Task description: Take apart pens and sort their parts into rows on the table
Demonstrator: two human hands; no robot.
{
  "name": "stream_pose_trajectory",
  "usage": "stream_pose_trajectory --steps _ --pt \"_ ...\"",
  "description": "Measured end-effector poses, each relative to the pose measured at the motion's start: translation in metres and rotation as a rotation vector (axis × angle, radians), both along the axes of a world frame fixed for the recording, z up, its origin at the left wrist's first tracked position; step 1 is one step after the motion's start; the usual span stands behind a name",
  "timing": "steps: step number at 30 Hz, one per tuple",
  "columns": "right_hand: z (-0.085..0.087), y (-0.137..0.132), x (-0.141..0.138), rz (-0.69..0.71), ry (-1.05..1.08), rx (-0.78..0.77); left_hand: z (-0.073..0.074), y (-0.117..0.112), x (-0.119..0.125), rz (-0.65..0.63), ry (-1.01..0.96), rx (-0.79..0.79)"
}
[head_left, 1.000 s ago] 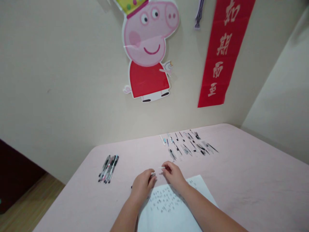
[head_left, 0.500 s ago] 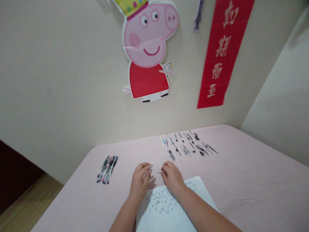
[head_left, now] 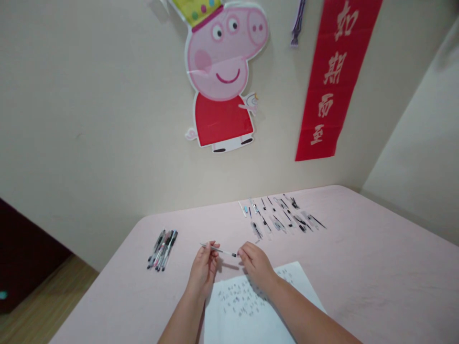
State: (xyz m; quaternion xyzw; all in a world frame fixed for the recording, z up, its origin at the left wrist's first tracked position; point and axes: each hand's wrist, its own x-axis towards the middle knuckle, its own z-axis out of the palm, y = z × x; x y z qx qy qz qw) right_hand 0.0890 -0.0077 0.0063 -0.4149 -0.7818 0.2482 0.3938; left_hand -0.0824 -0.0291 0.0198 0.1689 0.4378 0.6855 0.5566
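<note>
A slim pen (head_left: 224, 251), pale and see-through with a dark end, lies slantwise between my two hands above the table. My left hand (head_left: 201, 270) pinches it near its left part, fingers curled, with the thin tip sticking out to the left. At the pen's dark right end, my right hand (head_left: 257, 263) has thumb and forefinger closed together; they appear to grip that end, though the fingertips partly hide it. Below my hands lies a white sheet of paper (head_left: 247, 329) with handwriting, partly covered by my right forearm.
A bundle of pens (head_left: 163, 251) rests on the left of the pink tabletop (head_left: 107, 306). Toward the back right, rows of pen parts (head_left: 279, 222) are spread out, with a small loose piece (head_left: 257, 241) at their near edge. The wall (head_left: 107, 143) stands behind the table.
My left hand has turned, and the pen now points across toward my right hand. The small clear piece seen in my right fingers earlier no longer shows there; those fingers now meet the pen's end.
</note>
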Motion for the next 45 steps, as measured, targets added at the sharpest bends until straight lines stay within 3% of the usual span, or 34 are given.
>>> stream_pose_trajectory --steps 9,28,32,38,45 --pt "0.003 -0.002 0.001 0.040 -0.017 -0.035 0.007 -0.004 0.003 -0.125 -0.059 -0.044" --pt "0.001 -0.002 -0.003 0.051 0.068 -0.073 0.003 -0.003 0.002 -0.051 -0.021 -0.073" --pt "-0.001 -0.002 -0.004 0.038 0.080 -0.075 0.004 -0.006 -0.001 -0.097 -0.030 -0.037" --pt "-0.003 -0.001 -0.002 0.056 0.128 -0.082 0.004 -0.014 -0.003 -0.361 -0.024 0.041" --pt "-0.003 -0.003 -0.004 0.081 0.102 -0.088 -0.003 -0.010 0.000 -0.288 0.081 0.025"
